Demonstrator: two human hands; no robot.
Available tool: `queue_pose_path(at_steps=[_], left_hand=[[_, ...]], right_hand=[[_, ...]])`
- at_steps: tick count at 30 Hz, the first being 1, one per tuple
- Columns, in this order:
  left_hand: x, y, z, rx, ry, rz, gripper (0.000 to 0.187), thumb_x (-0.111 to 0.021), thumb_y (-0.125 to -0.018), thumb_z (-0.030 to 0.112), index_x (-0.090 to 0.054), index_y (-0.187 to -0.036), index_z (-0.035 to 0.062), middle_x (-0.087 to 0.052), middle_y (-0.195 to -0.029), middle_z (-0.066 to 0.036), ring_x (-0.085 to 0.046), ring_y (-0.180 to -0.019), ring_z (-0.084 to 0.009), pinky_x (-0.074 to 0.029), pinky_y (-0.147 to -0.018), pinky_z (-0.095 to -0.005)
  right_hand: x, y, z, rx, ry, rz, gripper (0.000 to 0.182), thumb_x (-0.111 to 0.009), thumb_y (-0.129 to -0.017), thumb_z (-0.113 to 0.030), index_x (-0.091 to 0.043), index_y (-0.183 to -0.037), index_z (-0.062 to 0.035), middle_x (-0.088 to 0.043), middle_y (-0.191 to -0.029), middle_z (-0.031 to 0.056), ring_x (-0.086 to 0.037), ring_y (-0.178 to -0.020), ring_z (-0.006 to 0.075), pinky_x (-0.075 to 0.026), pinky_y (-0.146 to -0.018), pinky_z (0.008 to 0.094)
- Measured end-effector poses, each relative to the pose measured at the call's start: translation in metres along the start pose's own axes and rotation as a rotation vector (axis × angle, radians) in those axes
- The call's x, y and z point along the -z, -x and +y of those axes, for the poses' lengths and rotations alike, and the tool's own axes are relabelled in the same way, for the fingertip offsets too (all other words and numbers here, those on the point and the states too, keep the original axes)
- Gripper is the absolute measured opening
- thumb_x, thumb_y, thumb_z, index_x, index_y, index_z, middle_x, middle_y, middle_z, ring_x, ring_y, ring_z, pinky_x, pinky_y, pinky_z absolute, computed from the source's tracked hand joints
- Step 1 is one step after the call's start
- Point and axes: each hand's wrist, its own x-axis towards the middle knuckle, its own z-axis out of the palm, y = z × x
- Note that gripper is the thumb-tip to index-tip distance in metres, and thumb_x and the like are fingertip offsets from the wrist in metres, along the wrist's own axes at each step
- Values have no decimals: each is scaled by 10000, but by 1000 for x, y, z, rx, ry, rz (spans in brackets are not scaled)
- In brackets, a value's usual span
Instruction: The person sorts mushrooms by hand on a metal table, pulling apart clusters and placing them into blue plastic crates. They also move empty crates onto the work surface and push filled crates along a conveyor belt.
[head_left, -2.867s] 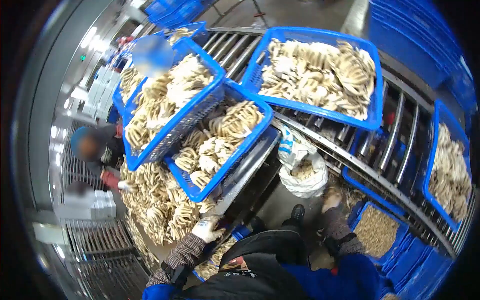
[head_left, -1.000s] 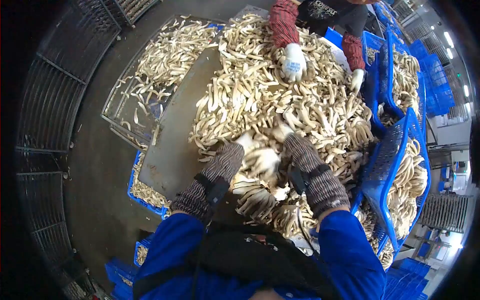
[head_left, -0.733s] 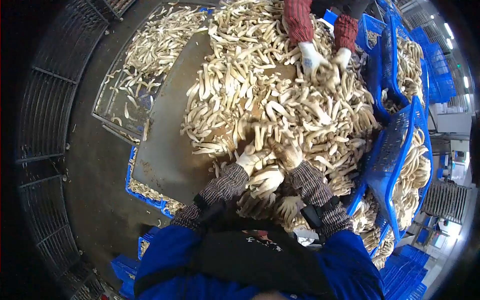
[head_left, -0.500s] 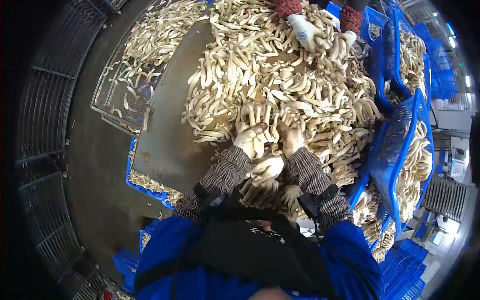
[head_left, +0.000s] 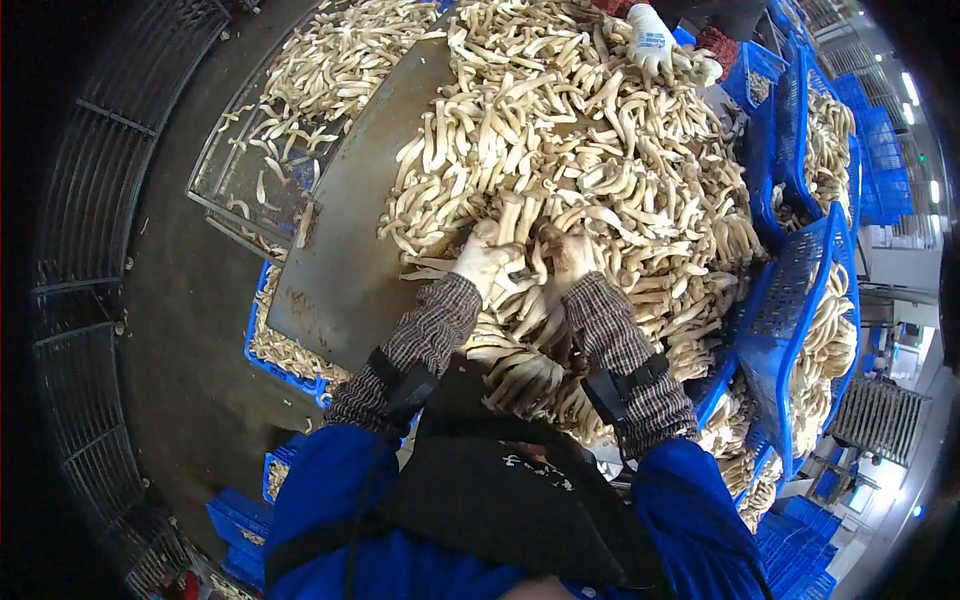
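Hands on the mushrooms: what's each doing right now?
Left hand: on the mushrooms, grip unclear.
Right hand: in the same pile, grip unclear.

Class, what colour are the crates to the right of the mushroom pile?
Blue crates, clearest in the head view.

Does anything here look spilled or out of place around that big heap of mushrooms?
Yes. The mushroom pile the gloved left hand and right hand dig into has spread unevenly, leaving the metal table bare on one side. Loose mushrooms lie scattered on a lower tray beyond the table edge. One blue crate stands tipped against the pile.
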Motion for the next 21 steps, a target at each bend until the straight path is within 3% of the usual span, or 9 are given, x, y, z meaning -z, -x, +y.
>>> queue_pose_path(at_steps=[1,3,5,10,11,14,18,20,21], left_hand=[[-7,-1,11,-54,-52,83,319,-491,-793,-113,-526,-1065,50,-605,-970,-87,-618,-821,-196,-549,-675,-283],[6,-8,19,-113,-90,155,285,-481,-830,-93,-536,-1070,51,-607,-973,-82,-623,-831,-199,-561,-658,-306],[29,-17,25,-126,-63,131,244,-488,-870,-66,-554,-1080,40,-610,-968,-89,-633,-820,-208,-581,-614,-343],[31,-19,34,-352,-362,326,373,-560,-724,-171,-523,-1031,38,-596,-926,-68,-596,-795,-177,-527,-668,-283],[35,-19,34,-350,-362,328,373,-560,-724,-171,-523,-1031,38,-596,-926,-68,-596,-795,-177,-527,-668,-283],[33,-14,39,-312,-282,354,405,-567,-702,-176,-523,-1045,35,-605,-949,-82,-607,-783,-187,-531,-653,-290],[29,-8,43,-219,-280,443,333,-597,-698,-150,-590,-995,0,-629,-913,-76,-610,-770,-177,-516,-642,-278],[37,-12,39,-415,-233,411,336,-534,-716,-169,-558,-965,56,-591,-920,-55,-587,-768,-155,-515,-628,-272],[45,-11,41,-338,-417,453,257,-510,-811,-90,-559,-1025,43,-598,-940,-77,-601,-762,-162,-519,-622,-275]], right_hand=[[-17,-18,33,-239,-230,36,311,-512,-924,-198,-507,-1100,58,-609,-731,118,-602,-676,217,-484,-591,334],[28,-14,-56,-535,-644,262,484,-537,-914,-406,-504,-1057,55,-601,-681,111,-601,-638,205,-473,-554,344],[42,-23,-42,-399,-366,143,534,-526,-914,-444,-513,-1084,63,-593,-651,128,-562,-548,183,-446,-492,338],[56,-38,-32,-498,-357,362,707,-678,-816,-405,-400,-1319,7,-596,-867,155,-572,-800,236,-464,-746,321],[55,-44,-9,-244,-33,314,719,-680,-819,-397,-381,-1338,1,-596,-907,162,-572,-821,234,-467,-748,311],[67,-59,-28,-418,-361,458,590,-660,-845,-347,-487,-1284,7,-638,-938,206,-608,-807,255,-490,-750,319],[66,-84,-1,-420,-61,591,394,-623,-865,-242,-595,-1152,28,-659,-896,169,-629,-752,232,-490,-742,328],[70,-89,5,-187,92,649,369,-623,-861,-214,-597,-1140,26,-659,-889,166,-632,-758,232,-499,-722,329],[70,-90,8,-152,129,738,340,-619,-865,-206,-605,-1117,22,-656,-879,177,-632,-766,234,-507,-685,320]])
